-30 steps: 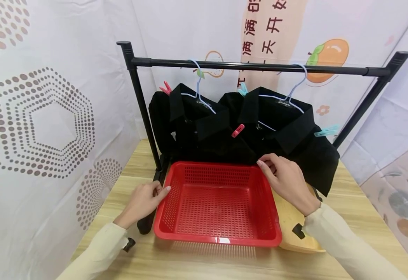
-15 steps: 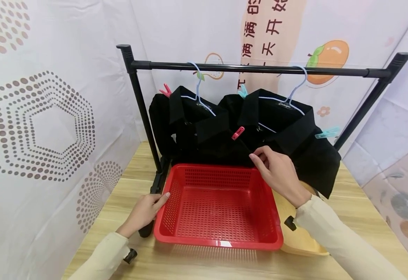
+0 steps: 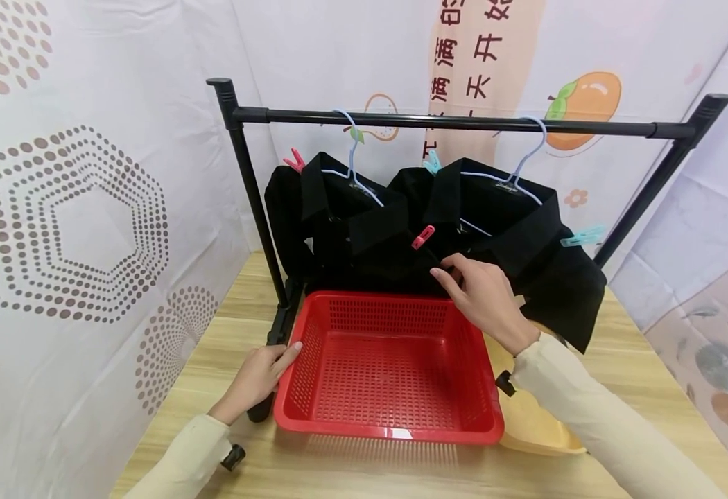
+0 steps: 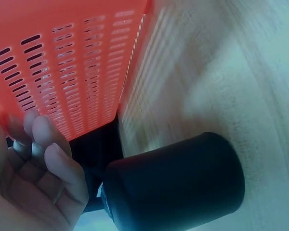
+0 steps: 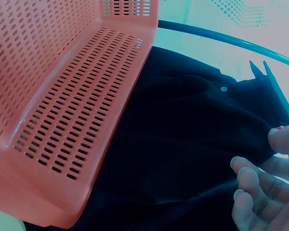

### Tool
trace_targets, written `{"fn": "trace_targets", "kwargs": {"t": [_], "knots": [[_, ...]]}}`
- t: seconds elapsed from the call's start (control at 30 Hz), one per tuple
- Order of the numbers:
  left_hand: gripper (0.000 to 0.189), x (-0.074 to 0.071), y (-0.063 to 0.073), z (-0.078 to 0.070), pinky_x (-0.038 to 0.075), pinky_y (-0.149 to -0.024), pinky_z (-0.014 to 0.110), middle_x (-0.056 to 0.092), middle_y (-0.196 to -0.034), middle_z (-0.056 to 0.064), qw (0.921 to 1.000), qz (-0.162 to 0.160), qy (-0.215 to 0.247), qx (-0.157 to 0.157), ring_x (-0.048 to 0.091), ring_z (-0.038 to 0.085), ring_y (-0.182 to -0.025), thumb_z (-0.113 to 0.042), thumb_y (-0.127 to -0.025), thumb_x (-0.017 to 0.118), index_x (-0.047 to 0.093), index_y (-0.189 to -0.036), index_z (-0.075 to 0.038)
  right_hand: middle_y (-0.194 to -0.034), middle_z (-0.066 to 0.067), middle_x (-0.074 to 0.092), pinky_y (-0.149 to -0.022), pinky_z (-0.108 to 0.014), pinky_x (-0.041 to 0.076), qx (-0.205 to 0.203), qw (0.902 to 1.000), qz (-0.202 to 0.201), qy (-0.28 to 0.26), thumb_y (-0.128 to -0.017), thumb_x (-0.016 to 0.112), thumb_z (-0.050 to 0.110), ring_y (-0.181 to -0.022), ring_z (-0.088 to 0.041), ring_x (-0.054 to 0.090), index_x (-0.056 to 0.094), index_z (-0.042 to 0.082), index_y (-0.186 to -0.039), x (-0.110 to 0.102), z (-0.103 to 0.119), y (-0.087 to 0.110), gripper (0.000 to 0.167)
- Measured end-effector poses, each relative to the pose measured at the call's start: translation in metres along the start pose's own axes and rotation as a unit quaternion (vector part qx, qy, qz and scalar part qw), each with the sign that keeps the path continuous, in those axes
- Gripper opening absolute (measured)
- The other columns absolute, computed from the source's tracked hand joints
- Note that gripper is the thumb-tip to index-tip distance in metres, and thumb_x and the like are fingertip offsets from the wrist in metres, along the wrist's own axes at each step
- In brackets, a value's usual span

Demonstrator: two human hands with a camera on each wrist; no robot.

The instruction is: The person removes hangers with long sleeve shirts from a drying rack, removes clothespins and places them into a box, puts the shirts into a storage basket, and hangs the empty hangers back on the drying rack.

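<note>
Red basket [image 3: 439, 435] in front of a black rack [image 3: 439, 123], over a wood-grain table [image 3: 314, 478]. L hand [image 3: 254, 378]: grips basket's L rim, thumb on top edge, fingers bent at outer wall. R hand [image 3: 485, 291]: over basket's far R corner, before the shirts, thumb & fingertips bent, narrow gap btwn (R wrist view); whether cloth is pinched, can't tell. Near pink clip [image 3: 423, 237]: just beyond R fingertips. L black shirt [image 3: 364, 267] & R black shirt [image 3: 557, 298]: side by side behind basket, on blue hangers [image 3: 352, 165] hooked over rack's bar; L one w/ 2nd pink clip [image 3: 294, 161], R one w/ blue clips [image 3: 582, 236]. Yellow tray [image 3: 532, 424]: R of basket, partly hidden by R forearm.
</note>
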State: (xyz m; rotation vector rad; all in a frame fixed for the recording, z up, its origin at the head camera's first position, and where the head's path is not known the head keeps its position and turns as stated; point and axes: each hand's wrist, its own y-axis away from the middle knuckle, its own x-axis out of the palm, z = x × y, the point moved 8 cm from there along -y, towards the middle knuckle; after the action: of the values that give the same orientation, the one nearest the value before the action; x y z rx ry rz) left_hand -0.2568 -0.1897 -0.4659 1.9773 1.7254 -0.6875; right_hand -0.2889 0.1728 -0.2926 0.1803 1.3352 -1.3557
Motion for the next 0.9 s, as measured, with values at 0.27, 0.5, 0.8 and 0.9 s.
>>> {"fn": "trace_targets", "kwargs": {"t": [0.27, 0.5, 0.8, 0.9], "knots": [[0.054, -0.001, 0.001, 0.000, 0.055, -0.049, 0.028, 0.068, -0.068, -0.002, 1.0000, -0.006, -0.006, -0.003, 0.066, 0.013, -0.052, -0.052, -0.107, 0.047, 0.073, -0.097, -0.005, -0.063, 0.008, 0.049, -0.055, -0.030, 0.041, -0.044, 0.9990, -0.005, -0.011, -0.102, 0.068, 0.023, -0.057, -0.010, 0.046, 0.067, 0.015, -0.087, 0.002, 0.008, -0.011, 0.017], [0.055, 0.000, 0.001, 0.002, 0.055, -0.050, 0.029, 0.068, -0.069, -0.002, 1.0000, -0.006, 0.001, -0.005, 0.067, 0.014, -0.053, -0.053, -0.107, 0.048, 0.072, -0.098, -0.005, -0.060, 0.007, 0.042, -0.050, -0.028, 0.038, -0.064, 0.9979, 0.012, -0.005, -0.104, 0.064, 0.019, -0.050, -0.009, 0.041, 0.059, 0.015, -0.090, 0.006, 0.010, -0.016, 0.015], [0.056, 0.001, 0.001, 0.003, 0.055, -0.051, 0.029, 0.068, -0.069, -0.002, 0.9999, -0.004, 0.008, -0.005, 0.067, 0.014, -0.054, -0.053, -0.107, 0.047, 0.072, -0.098, -0.005, -0.058, 0.007, 0.041, -0.046, -0.028, 0.036, -0.072, 0.9972, 0.019, 0.008, -0.105, 0.061, 0.022, -0.047, -0.009, 0.039, 0.056, 0.016, -0.083, 0.007, 0.014, -0.023, 0.024], [0.055, 0.000, 0.001, 0.002, 0.055, -0.050, 0.029, 0.068, -0.068, -0.002, 1.0000, -0.006, 0.003, -0.003, 0.067, 0.015, -0.054, -0.053, -0.107, 0.046, 0.072, -0.096, -0.006, -0.058, 0.007, 0.041, -0.046, -0.028, 0.037, -0.069, 0.9973, 0.024, 0.011, -0.106, 0.060, 0.021, -0.046, -0.009, 0.039, 0.056, 0.016, -0.086, 0.007, 0.014, -0.026, 0.021]]}}
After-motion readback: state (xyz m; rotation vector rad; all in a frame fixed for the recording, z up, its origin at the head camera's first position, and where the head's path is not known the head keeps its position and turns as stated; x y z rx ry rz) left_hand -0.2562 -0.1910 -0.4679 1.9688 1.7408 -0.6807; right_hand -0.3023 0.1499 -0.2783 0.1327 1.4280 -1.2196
